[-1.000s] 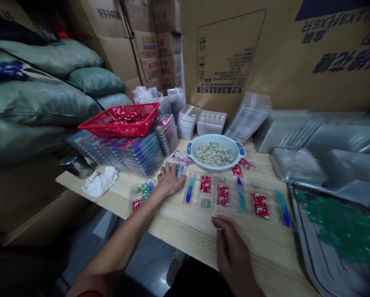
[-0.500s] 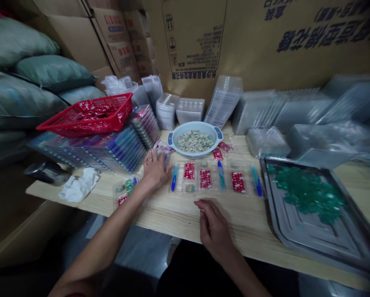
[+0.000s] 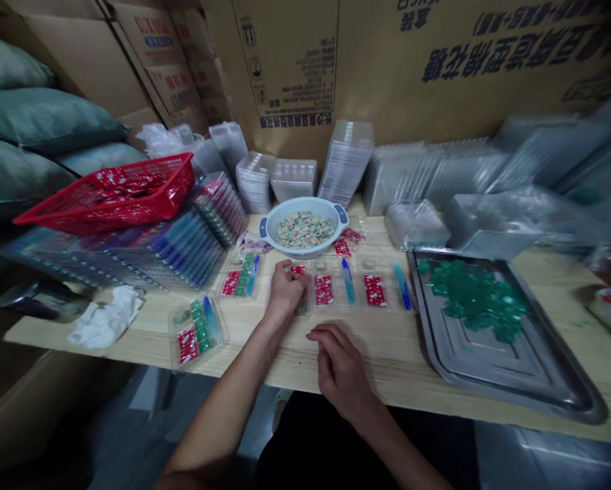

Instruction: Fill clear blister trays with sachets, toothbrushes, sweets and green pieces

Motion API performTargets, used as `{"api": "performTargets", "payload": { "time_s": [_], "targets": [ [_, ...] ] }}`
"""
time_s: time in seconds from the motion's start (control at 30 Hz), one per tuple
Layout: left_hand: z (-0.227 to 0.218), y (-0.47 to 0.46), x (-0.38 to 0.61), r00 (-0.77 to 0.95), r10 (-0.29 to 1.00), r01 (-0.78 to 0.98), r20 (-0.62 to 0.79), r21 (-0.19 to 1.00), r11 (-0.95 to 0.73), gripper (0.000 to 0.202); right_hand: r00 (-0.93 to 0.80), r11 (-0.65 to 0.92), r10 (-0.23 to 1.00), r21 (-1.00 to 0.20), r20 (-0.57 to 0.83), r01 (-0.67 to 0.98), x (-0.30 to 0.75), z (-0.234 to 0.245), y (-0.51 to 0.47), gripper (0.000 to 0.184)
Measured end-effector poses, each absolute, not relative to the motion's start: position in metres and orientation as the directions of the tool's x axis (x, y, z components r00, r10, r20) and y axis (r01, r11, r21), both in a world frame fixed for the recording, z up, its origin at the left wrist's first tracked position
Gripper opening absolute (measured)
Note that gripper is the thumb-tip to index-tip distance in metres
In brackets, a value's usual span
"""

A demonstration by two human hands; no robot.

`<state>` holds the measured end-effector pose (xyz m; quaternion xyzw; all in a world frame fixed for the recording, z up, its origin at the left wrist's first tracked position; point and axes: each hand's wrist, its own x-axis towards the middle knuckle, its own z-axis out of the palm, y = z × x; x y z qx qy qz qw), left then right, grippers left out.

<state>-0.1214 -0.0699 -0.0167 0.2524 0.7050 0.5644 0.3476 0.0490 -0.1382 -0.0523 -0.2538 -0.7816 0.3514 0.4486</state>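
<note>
My left hand (image 3: 286, 292) rests over a clear plastic tray that holds a red packet (image 3: 298, 270). Its fingers are bent together and hide the tray's left part; what they pinch is hidden. Low over the front of the table, my right hand (image 3: 342, 364) is closed, its fingers curled and pressed together, contents hidden. To the right are two trays, each with a red packet (image 3: 323, 289) and a blue pen-like stick (image 3: 348, 280). On the left, two more trays hold red packets, sticks and rows of green square pieces (image 3: 200, 327).
Behind the trays stands a blue oval basin (image 3: 266, 238) of small wrapped pieces. A metal tray (image 3: 555, 378) with green pieces lies right. A red basket (image 3: 183, 184) sits on stacked filled boxes at left, near a white cloth (image 3: 106, 318). Clear plastic containers (image 3: 346, 160) line the back.
My left hand has moved right, from the second tray to the third, uncovering the second tray's green pieces and stick. My right hand stays nearly in place. The view has shifted slightly right.
</note>
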Motion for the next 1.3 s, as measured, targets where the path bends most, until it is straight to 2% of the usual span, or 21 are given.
{"api": "performTargets", "payload": {
  "time_s": [0.07, 0.13, 0.23, 0.3, 0.37, 0.47, 0.53, 0.57, 0.63, 0.7, 0.77, 0.8, 0.87, 0.93, 1.0, 1.07, 1.13, 1.2, 1.27, 1.3],
  "targets": [
    [-0.011, -0.075, -0.12, -0.578, 0.761, -0.244, -0.294, 0.952, 0.182, 0.044, -0.45, 0.606, 0.725, -0.793, 0.521, 0.059, 0.053, -0.049, -0.139, 0.04],
    [-0.002, -0.084, -0.119, -0.524, 0.788, -0.354, -0.323, 0.924, 0.144, 0.035, -0.364, 0.593, 0.766, -0.801, 0.53, 0.082, 0.062, -0.044, -0.137, 0.036],
    [0.01, -0.096, -0.117, -0.499, 0.815, -0.407, -0.294, 0.91, 0.079, 0.035, -0.121, 0.498, 0.867, -0.85, 0.484, 0.171, 0.083, -0.031, -0.128, 0.032],
    [0.016, -0.098, -0.111, -0.487, 0.838, -0.414, -0.248, 0.91, 0.029, 0.038, -0.058, 0.358, 0.934, -0.925, 0.354, 0.125, 0.097, -0.023, -0.116, 0.042],
    [0.021, -0.095, -0.102, -0.46, 0.863, -0.42, -0.209, 0.907, -0.005, 0.04, -0.125, 0.191, 0.973, -0.981, 0.193, -0.028, 0.106, -0.017, -0.104, 0.051],
    [0.025, -0.082, -0.084, -0.39, 0.904, -0.421, -0.175, 0.907, -0.006, 0.042, -0.281, -0.044, 0.959, -0.966, 0.031, -0.256, 0.112, -0.011, -0.086, 0.051],
    [0.025, -0.073, -0.069, -0.344, 0.925, -0.396, -0.163, 0.918, 0.015, 0.041, -0.304, -0.11, 0.953, -0.945, -0.012, -0.308, 0.114, -0.007, -0.078, 0.046],
    [0.025, -0.069, -0.061, -0.343, 0.927, -0.36, -0.155, 0.933, 0.023, 0.041, -0.274, -0.095, 0.962, -0.949, -0.009, -0.3, 0.116, -0.004, -0.075, 0.044],
    [0.026, -0.065, -0.044, -0.386, 0.916, -0.23, -0.106, 0.973, 0.016, 0.041, -0.135, 0.036, 0.989, -0.983, 0.061, -0.179, 0.12, 0.001, -0.072, 0.04],
    [0.026, -0.063, -0.025, -0.392, 0.92, -0.089, -0.021, 0.996, -0.016, 0.046, -0.03, 0.222, 0.975, -0.97, 0.22, 0.104, 0.124, 0.006, -0.072, 0.039],
    [0.026, -0.06, -0.007, -0.314, 0.949, -0.036, 0.039, 0.998, -0.053, 0.052, -0.1, 0.381, 0.922, -0.829, 0.374, 0.409, 0.125, 0.01, -0.075, 0.043],
    [0.026, -0.056, 0.002, -0.274, 0.96, -0.044, 0.049, 0.997, -0.064, 0.053, -0.176, 0.441, 0.894, -0.739, 0.413, 0.509, 0.125, 0.011, -0.077, 0.047],
    [0.023, -0.041, 0.015, -0.258, 0.965, -0.088, 0.051, 0.993, -0.076, 0.048, -0.288, 0.523, 0.848, -0.614, 0.445, 0.591, 0.125, 0.011, -0.079, 0.055],
    [0.019, -0.021, 0.023, -0.295, 0.955, -0.157, 0.029, 0.985, -0.078, 0.039, -0.302, 0.552, 0.828, -0.596, 0.472, 0.583, 0.132, 0.009, -0.077, 0.06],
    [0.013, -0.002, 0.024, -0.303, 0.952, -0.237, -0.027, 0.97, -0.048, 0.034, -0.24, 0.517, 0.847, -0.631, 0.474, 0.578, 0.147, 0.006, -0.067, 0.057],
    [0.01, 0.008, 0.022, -0.29, 0.953, -0.296, -0.086, 0.955, -0.003, 0.034, -0.138, 0.396, 0.9, -0.64, 0.414, 0.659, 0.169, 0.006, -0.049, 0.052],
    [0.008, 0.008, 0.02, -0.272, 0.955, -0.33, -0.121, 0.944, 0.026, 0.035, -0.031, 0.197, 0.957, -0.567, 0.289, 0.8, 0.193, 0.007, -0.03, 0.048],
    [0.005, 0.005, 0.017, -0.267, 0.952, -0.355, -0.149, 0.934, 0.047, 0.037, 0.056, 0.008, 0.989, -0.434, 0.135, 0.901, 0.211, 0.008, -0.015, 0.055],
    [-0.001, 0.004, 0.015, -0.288, 0.94, -0.358, -0.181, 0.931, 0.069, 0.036, 0.111, -0.098, 0.994, -0.335, 0.019, 0.937, 0.22, 0.005, -0.005, 0.069],
    [-0.004, 0.005, 0.014, -0.283, 0.939, -0.359, -0.196, 0.929, 0.086, 0.037, 0.121, -0.111, 0.993, -0.317, 0.012, 0.942, 0.222, 0.002, -0.002, 0.07]
  ]
}}
